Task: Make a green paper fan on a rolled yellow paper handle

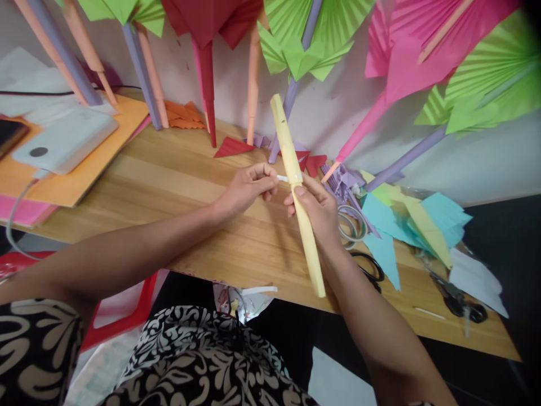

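Left hand (256, 183): we pinch a narrow white strip (282, 178) | right hand (318, 210): our fingers clamp around a yellow paper tube (308, 239)

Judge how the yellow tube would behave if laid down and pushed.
The yellow tube would likely roll, being long and roundish. It seems light, apparently rolled paper. It is probably stiff: held mid-length in the right hand, it looks nearly straight.

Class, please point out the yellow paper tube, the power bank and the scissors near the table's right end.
Yellow paper tube (307, 232): head view, on its lower half.
Power bank (70, 138): head view, on its top face.
Scissors (452, 291): head view, just above the finger loops.
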The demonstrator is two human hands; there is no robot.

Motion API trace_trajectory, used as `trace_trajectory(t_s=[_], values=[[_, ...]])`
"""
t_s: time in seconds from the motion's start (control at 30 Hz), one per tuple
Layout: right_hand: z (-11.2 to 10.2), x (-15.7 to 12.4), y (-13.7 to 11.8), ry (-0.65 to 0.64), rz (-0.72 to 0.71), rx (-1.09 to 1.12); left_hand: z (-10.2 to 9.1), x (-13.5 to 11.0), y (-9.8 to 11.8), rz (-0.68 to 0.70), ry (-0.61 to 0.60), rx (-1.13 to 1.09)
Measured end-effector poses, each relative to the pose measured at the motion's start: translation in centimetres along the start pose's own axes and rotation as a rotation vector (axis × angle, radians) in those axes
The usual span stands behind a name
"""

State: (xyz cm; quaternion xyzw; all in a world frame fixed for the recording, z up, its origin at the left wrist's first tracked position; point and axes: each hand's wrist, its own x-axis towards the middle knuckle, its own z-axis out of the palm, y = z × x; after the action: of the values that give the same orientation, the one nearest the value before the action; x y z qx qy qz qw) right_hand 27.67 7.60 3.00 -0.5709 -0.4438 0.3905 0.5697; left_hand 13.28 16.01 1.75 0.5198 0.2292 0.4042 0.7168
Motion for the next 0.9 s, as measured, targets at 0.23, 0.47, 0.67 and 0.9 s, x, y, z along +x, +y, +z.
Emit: trace_trajectory(t_s=[0.23, 0.47, 0.67, 0.9], values=[[-0.6, 0.5, 0.6, -0.110, 0.092, 0.242, 0.4, -0.2, 0.0, -0.178, 0.008, 0.019], [-0.3, 0.1, -0.1, -0.290, 0.215, 0.378, 0.5, -0.2, -0.2, -0.263, -0.065, 0.023], [-0.4, -0.1, 0.3, -0.423, 0.177, 0.337, 0.4, -0.2, -0.2, -0.227, -0.124, 0.045], [-0.7, 0.6, 0.4, -0.159, -0.088, 0.182, 1.1, -0.6, -0.1, -0.238, -0.092, 0.117]])
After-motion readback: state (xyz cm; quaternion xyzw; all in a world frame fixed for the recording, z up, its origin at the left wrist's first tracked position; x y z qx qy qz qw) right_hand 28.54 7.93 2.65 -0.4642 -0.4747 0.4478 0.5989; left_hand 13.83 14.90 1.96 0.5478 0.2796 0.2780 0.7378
